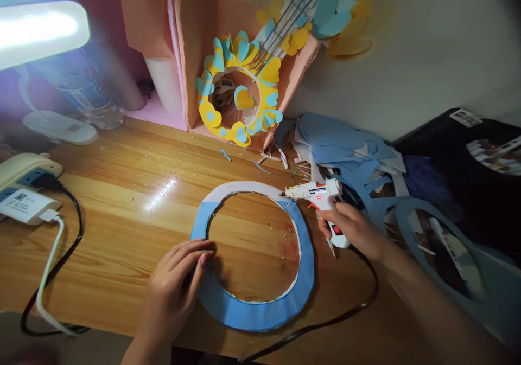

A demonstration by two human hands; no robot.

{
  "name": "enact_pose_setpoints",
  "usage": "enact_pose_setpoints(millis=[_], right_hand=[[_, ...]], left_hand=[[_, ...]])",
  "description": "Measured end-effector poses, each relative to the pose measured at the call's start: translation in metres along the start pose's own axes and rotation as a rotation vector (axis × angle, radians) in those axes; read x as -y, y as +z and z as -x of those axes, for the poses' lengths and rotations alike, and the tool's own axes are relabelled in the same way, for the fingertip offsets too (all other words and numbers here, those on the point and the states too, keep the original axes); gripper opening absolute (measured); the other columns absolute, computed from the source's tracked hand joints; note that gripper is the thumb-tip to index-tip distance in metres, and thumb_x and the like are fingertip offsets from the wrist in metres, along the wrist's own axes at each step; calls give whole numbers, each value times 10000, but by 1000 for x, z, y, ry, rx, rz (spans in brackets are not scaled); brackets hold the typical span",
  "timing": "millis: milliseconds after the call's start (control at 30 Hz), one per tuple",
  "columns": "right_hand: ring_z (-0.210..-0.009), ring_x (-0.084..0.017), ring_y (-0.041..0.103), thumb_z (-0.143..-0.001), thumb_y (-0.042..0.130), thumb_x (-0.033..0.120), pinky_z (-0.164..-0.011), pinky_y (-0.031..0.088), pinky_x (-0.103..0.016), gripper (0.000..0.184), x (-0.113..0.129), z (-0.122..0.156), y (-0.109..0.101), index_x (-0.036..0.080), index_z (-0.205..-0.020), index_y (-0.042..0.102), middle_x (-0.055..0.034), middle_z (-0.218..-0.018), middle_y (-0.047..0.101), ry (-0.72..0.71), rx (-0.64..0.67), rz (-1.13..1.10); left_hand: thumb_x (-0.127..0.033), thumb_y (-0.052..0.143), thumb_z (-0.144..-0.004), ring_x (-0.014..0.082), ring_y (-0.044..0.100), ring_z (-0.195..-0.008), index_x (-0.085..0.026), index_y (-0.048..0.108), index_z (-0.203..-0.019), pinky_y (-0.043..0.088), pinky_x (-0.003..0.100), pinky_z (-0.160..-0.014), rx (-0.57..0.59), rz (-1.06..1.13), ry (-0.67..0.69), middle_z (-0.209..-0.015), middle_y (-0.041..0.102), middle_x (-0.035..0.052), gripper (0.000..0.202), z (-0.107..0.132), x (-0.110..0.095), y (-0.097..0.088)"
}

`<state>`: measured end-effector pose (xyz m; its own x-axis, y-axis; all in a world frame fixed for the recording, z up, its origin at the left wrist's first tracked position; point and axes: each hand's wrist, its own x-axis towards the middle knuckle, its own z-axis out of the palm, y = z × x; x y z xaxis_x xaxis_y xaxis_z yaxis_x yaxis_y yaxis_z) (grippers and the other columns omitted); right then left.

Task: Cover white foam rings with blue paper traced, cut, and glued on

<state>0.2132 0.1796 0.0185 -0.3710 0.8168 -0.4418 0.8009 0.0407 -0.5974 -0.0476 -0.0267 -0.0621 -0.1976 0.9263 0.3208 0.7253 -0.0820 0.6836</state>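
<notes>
A flat cardboard ring [260, 311], mostly covered in blue paper with a bare white arc at its far side, lies on the wooden desk [122, 213]. My left hand [175, 289] rests on the ring's near-left part, fingers stretched flat and pressing it down. My right hand [354, 229] is wrapped round the grip of a white hot glue gun [319, 194]. The gun's nozzle points left and touches the ring's far-right edge where white meets blue. A red light glows on the gun, and its black cord [325, 321] runs back along the desk's front.
A pink cardboard guitar [244, 83] trimmed with yellow and blue paper hearts stands at the back. Blue paper scraps [345, 148] and a cut blue ring [448, 245] pile up at right. A lit lamp [40, 29], a water bottle [87, 96], a power strip [24, 175] and cables [52, 262] sit at left.
</notes>
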Motion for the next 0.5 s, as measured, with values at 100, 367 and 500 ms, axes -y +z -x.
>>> enact_pose_setpoints(millis=[100,367,500], right_hand=[[-547,-153,469,-775,375,486,-607,355,-319,393,8,-3,1,222,-491,440,-11,-531,510,-41,14,18],[-584,-162,491,-780,361,468,-642,375,-318,382,26,-16,7,221,-496,422,-14,-544,513,-116,35,73],[-582,-163,476,-776,348,493,-628,373,-316,394,35,-21,11,223,-499,423,-19,-547,520,-109,30,131]], left_hand=[[-161,533,-880,167,595,-1029,-231,627,-1002,476,305,-888,6,7,3,-1059,671,24,169,0,1,0],[-147,519,-889,178,565,-1078,-225,609,-1061,464,327,-908,34,25,-17,-1096,651,39,210,5,2,0],[-139,521,-888,177,556,-1091,-223,605,-1063,460,327,-912,36,32,-19,-1099,647,38,212,5,3,1]])
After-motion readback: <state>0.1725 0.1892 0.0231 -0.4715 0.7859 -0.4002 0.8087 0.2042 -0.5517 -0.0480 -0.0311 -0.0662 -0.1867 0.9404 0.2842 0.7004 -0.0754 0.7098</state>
